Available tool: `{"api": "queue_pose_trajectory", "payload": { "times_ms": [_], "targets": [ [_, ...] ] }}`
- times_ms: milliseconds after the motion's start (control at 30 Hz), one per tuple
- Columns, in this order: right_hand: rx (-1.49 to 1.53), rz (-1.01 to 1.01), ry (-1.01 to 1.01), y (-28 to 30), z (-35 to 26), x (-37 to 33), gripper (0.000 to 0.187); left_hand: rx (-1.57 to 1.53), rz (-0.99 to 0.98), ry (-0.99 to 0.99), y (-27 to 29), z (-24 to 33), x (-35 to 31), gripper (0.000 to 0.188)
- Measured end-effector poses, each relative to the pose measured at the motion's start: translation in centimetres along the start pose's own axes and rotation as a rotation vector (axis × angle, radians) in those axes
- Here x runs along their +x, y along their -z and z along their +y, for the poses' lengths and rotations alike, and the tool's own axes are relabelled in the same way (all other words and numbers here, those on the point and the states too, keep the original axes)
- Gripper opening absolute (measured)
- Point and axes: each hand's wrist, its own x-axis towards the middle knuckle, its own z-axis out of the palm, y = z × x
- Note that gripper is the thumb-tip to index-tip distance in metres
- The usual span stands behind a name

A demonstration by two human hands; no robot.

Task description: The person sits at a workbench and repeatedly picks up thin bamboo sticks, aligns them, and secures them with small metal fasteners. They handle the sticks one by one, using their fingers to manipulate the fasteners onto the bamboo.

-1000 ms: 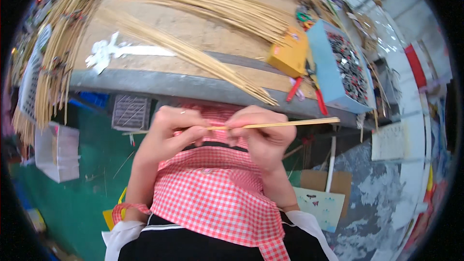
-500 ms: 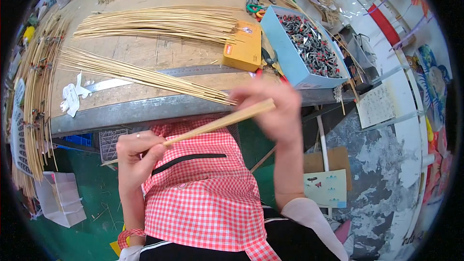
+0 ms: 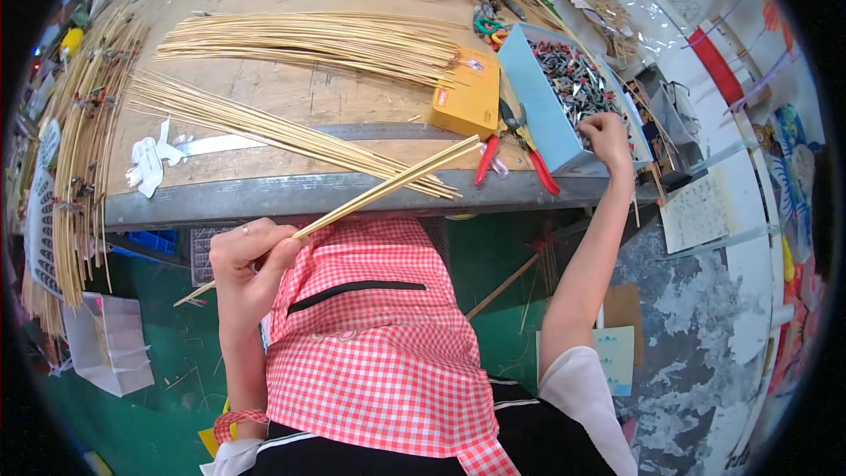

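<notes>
My left hand, low in front of the apron, is closed round a few thin bamboo sticks. They slant up to the right, and their far ends pass above a loose bundle of bamboo sticks on the table. At the right, my right hand reaches over the near wall of a light blue box. Its fingers are pinched together at the heap of small metal alligator clips with red and black ends. What sits between the fingertips is hidden.
A thicker stick bundle lies farther back, one end by a yellow box. Red-handled pliers lie near the table edge. A steel ruler passes under the near bundle. Clipped stick bundles stand at the left.
My right hand has left the sticks' upper end and moved right to the box of clips. My left hand keeps its hold, and the sticks' far ends have risen.
</notes>
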Motion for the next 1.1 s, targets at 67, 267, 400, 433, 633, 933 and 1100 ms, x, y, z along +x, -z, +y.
{"api": "queue_pose_trajectory", "payload": {
  "times_ms": [67,267,400,433,633,933,1100],
  "targets": [
    [0.208,0.118,-0.057,0.1,-0.1,-0.7,0.017,0.004,-0.013,0.014,0.1,0.1,0.1,0.007],
    [0.755,0.243,0.065,0.8,-4.7,-5.0,0.024,0.046,-0.005,0.029,0.1,0.4,0.0,0.006],
    [0.804,0.066,0.177,-2.3,-11.0,-10.0,0.025,0.067,-0.005,0.012,-0.1,-0.2,0.1,0.005],
    [0.794,-0.028,0.262,-4.1,-12.2,-10.8,0.023,0.06,-0.003,0.006,-0.1,-0.3,0.2,0.005],
    [0.008,-0.184,0.598,-11.9,-14.9,-11.9,0.016,0.101,0.017,0.004,0.2,0.2,0.2,0.005],
    [0.403,-0.324,0.445,-10.1,-18.3,-15.8,0.017,0.129,0.021,-0.082,-0.2,-0.1,0.1,0.006],
    [1.061,-0.617,0.264,-12.0,-21.4,-21.0,0.02,0.122,0.011,-0.099,-0.4,-0.3,-0.1,0.007]
  ]
}}
